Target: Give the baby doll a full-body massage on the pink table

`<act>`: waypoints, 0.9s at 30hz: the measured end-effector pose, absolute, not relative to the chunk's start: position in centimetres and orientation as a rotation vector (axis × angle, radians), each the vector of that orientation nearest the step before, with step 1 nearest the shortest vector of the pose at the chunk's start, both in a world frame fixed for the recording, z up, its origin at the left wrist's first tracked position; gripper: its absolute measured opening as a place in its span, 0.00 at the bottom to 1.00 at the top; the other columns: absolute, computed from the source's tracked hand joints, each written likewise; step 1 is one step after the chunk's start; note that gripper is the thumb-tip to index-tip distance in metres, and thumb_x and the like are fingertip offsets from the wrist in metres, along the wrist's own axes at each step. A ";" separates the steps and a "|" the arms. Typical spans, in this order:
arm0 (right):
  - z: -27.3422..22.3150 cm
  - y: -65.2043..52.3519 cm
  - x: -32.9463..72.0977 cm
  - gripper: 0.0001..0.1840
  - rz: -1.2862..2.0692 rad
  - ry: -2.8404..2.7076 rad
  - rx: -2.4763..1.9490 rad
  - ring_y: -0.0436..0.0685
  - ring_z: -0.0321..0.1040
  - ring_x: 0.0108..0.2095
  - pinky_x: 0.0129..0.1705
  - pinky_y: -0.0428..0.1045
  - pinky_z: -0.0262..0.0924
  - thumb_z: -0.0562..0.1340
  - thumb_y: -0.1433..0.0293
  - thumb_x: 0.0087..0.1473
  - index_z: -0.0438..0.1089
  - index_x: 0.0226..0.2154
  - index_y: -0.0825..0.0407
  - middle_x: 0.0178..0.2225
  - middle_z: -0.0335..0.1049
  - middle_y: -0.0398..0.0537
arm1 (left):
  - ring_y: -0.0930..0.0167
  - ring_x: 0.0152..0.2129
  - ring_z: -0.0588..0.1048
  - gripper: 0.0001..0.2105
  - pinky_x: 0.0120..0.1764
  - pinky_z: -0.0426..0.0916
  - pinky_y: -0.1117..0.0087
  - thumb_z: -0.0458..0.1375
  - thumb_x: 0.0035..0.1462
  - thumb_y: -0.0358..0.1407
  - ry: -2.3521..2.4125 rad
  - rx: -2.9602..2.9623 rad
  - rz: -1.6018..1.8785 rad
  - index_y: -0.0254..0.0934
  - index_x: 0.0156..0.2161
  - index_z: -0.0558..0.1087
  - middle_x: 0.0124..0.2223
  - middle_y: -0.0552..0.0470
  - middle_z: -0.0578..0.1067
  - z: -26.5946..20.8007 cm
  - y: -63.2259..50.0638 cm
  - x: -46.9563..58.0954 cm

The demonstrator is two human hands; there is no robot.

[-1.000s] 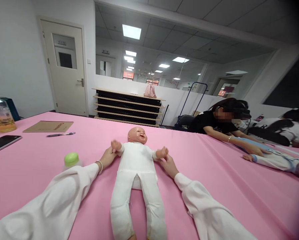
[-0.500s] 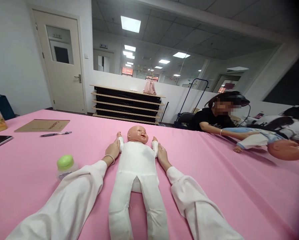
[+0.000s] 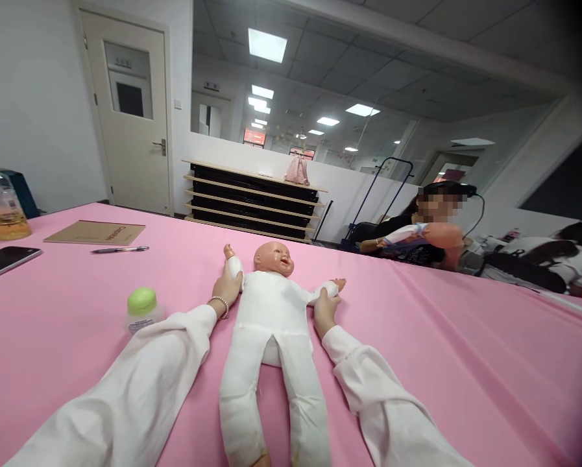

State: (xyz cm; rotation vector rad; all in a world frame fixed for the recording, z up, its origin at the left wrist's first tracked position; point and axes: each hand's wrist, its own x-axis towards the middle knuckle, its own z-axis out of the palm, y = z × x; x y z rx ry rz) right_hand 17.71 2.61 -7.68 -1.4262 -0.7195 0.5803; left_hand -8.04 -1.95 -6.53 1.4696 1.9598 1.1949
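A baby doll point(image 3: 273, 305) with a white cloth body lies face up on the pink table cover point(image 3: 407, 363), its head away from me and turned to the right. My left hand point(image 3: 227, 285) is closed around the doll's arm on the left, whose small hand points up. On the other side, my right hand point(image 3: 326, 309) grips the doll's other arm, which is stretched out to the right. A round jar with a green lid point(image 3: 142, 308) stands left of my left forearm.
At the left lie a phone point(image 3: 8, 261), a brown notebook point(image 3: 93, 232) and a pen point(image 3: 120, 250), with a drink bottle point(image 3: 2, 204) behind. Across the table, a person in black point(image 3: 392, 228) holds another doll point(image 3: 444, 240). Stacked boards point(image 3: 252, 198) stand by the wall.
Both my hands have closed on the doll's arms. The right-side arm has swung outward to the right. The other person's doll has been lifted off the table toward that person. My view has shifted slightly.
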 end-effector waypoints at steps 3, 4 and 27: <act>-7.1 1.8 17.2 0.30 0.535 -0.702 -1.404 0.61 0.62 0.48 0.47 0.56 0.60 0.51 0.63 0.48 0.46 0.52 0.58 0.51 0.57 0.62 | 0.61 0.37 0.73 0.32 0.36 0.65 0.64 0.46 0.55 0.42 1.887 1.354 1.451 0.39 0.62 0.40 0.49 0.44 0.70 -6.2 -2.2 -7.7; -6.9 1.5 17.0 0.30 0.486 -0.758 -1.347 0.59 0.60 0.50 0.49 0.55 0.59 0.51 0.62 0.50 0.45 0.53 0.56 0.52 0.55 0.61 | 0.61 0.40 0.72 0.32 0.39 0.65 0.64 0.46 0.55 0.41 1.864 1.349 1.543 0.38 0.63 0.39 0.52 0.43 0.68 -6.0 -2.3 -7.5; -6.9 0.2 16.0 0.27 0.388 -1.180 -1.170 0.58 0.60 0.48 0.50 0.57 0.56 0.52 0.64 0.50 0.52 0.53 0.54 0.49 0.61 0.56 | 0.66 0.54 0.59 0.28 0.54 0.56 0.61 0.47 0.55 0.32 1.533 1.462 1.784 0.40 0.61 0.45 0.58 0.46 0.58 -6.7 -1.8 -6.3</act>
